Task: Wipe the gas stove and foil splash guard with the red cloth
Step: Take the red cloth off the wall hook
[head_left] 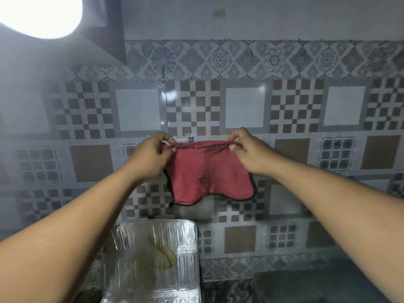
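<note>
Both hands, left [150, 154] and right [244, 149], pinch the red cloth [207, 176] mid-frame; a loose pinch could drop it onto the stained foil guard [153, 259] below.

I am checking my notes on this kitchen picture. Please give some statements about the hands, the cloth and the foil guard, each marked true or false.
1. Both hands pinch the top edge of the red cloth. True: the left hand and the right hand each have a grip on it.
2. The cloth lies flat on the foil splash guard. False: it hangs in the air above the guard.
3. The guard has a yellowish stain. True.
4. The cloth has a white border. False: its border is dark.
5. The wall behind is plain white. False: it has patterned tiles.
</note>
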